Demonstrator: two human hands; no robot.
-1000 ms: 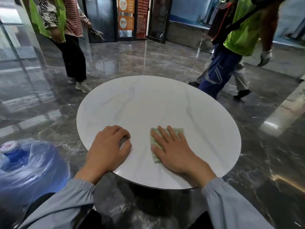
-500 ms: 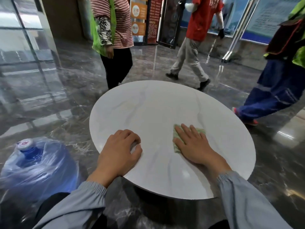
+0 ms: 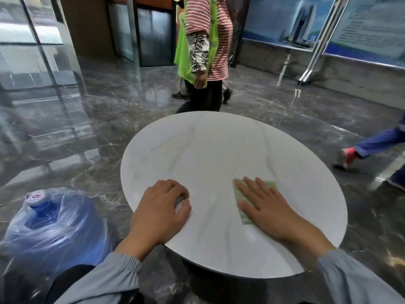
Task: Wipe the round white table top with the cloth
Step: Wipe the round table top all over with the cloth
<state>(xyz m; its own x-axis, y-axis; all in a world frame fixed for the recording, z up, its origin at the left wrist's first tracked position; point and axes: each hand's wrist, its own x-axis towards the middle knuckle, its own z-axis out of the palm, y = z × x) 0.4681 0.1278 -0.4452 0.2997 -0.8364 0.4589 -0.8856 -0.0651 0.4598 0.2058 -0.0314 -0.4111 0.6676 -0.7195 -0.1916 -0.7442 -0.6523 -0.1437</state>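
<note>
A round white marble-veined table top [image 3: 210,150] fills the middle of the view. A small light green cloth [image 3: 240,194] lies flat on its near right part. My right hand [image 3: 265,205] presses on the cloth with straight, spread fingers and covers most of it. My left hand [image 3: 160,207] rests on the near left part of the table with its fingers curled under, holding nothing.
A blue water jug [image 3: 50,227] wrapped in clear plastic stands on the dark glossy floor at the near left. A person in a striped shirt and green vest [image 3: 203,51] stands just beyond the table's far edge. Another person's leg and shoe [image 3: 359,148] are at the right.
My view has swung left and up. The person in the striped shirt now stands straight behind the table; the others have moved off right. My right hand with the cloth has shifted slightly right.
</note>
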